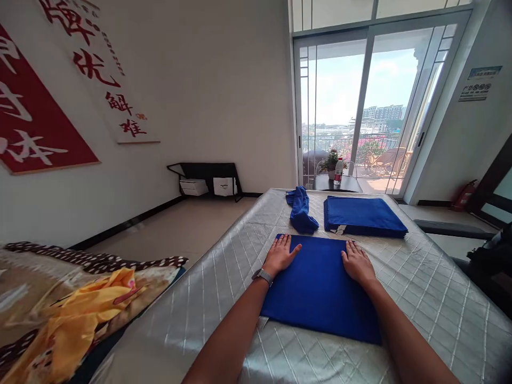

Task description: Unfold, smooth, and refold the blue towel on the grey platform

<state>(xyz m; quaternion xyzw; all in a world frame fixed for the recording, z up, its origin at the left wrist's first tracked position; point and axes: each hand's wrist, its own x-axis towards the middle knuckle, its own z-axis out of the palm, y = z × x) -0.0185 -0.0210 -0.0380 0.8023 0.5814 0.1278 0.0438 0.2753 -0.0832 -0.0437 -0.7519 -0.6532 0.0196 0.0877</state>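
1. Pressure, not a pinch, is all there is here: the left hand (282, 257) and the right hand (358, 262) both lie palm down, thumbs apart from the fingers, clasping nothing. If one pressed harder than the other, the work could skew.
2. The folded blue cloth (320, 293) lies flat beneath them, one hand at each side edge, near the far corners. Palms dragged inward could ruck its top layer; dragged outward, they could pull the folds out of square.
3. Its near edge has no hand on it, and a small pale tab (263, 321) pokes out by the near left corner. Lifting from the far end alone might let the layers there splay.
4. The watch (262, 276) on the left wrist sits close to the cloth's left edge; its band could catch the fabric.
5. The quilted cover (432, 288) underneath is shiny and looks slick, so a shove might slide the whole piece.
6. Just beyond, the crumpled blue cloth (302, 210) and the folded stack (364, 213) leave little room: a careless forward push could nudge the stack's layers out of line.
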